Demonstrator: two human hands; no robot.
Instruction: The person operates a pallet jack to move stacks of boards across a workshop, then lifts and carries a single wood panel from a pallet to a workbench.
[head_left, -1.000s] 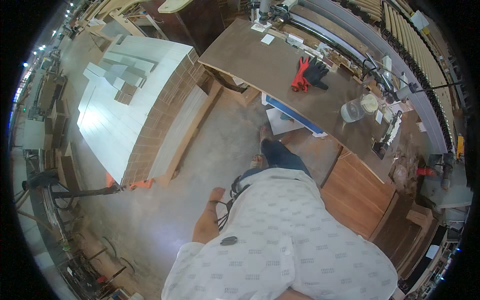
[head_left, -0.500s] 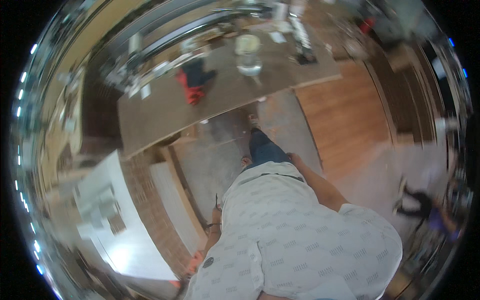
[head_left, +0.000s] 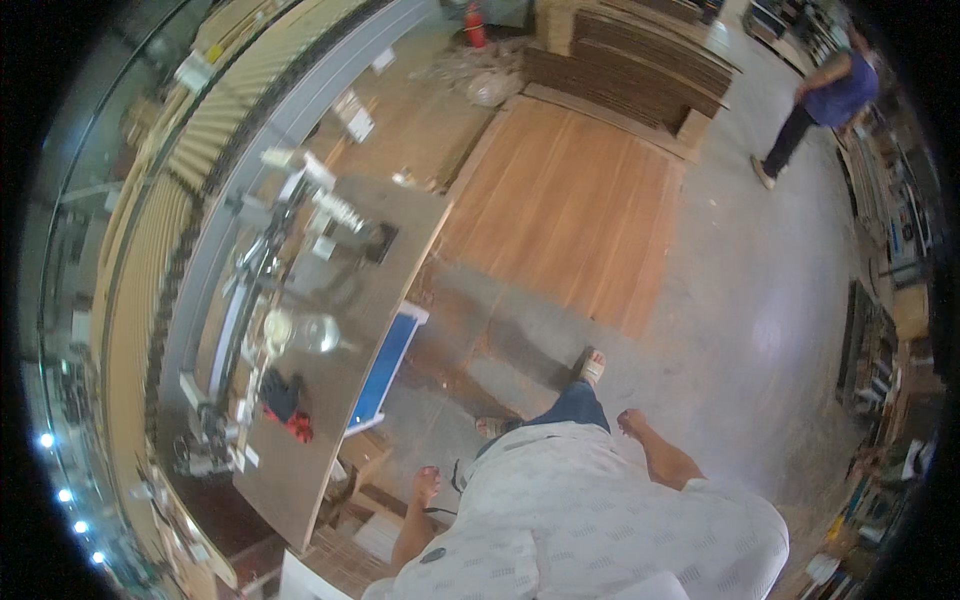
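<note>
My left hand point(head_left: 426, 487) hangs low at my left side, close to the table edge, with a dark band at its wrist. Its fingers look loosely curled, and nothing shows in them. A thin dark strap point(head_left: 457, 476) sticks out between that hand and my shirt. On the other side, my right hand point(head_left: 632, 424) hangs beside my thigh over the floor, fingers curled in, without a visible object. Nearest on the left is a brown worktable point(head_left: 330, 400). On it lie a black and red cloth-like bundle point(head_left: 287, 405) and a clear container point(head_left: 318, 333).
Wooden boards point(head_left: 570, 210) cover the floor ahead, with stacked brown sheets point(head_left: 625, 75) behind. A blue panel with white edges point(head_left: 385, 368) stands by the table. Another person in purple point(head_left: 842, 90) is at the far right. A red fire extinguisher point(head_left: 474, 25) stands at the back.
My view has turned right: the table has swung to the left and the boards to the middle. The other person now appears farther up the picture. Both hands still hang at my sides.
</note>
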